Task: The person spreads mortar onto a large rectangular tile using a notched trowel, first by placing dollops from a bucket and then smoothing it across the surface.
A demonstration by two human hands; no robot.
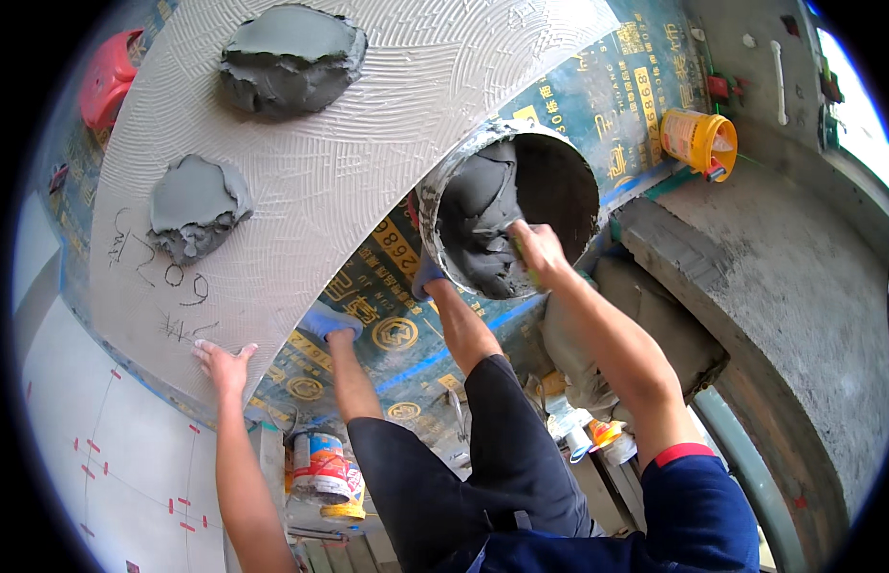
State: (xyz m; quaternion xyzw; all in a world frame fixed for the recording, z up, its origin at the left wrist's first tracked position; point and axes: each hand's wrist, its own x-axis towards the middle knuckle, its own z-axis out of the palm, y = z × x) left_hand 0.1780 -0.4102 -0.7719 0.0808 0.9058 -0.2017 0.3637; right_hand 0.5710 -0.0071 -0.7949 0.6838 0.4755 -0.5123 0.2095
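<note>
A large textured pale tile carries two mounds of grey mortar, one at the top and one at the left. My left hand touches the tile's lower-left part with fingers spread. My right hand grips the greenish handle of a tool inside a large mortar-coated bucket. Grey mortar fills the bucket's left side around the tool, whose head is hidden.
Printed green floor covering surrounds the bucket and my feet. A yellow bucket stands upper right, a red stool upper left. A concrete ledge runs along the right, white marked tiles lower left, more buckets below.
</note>
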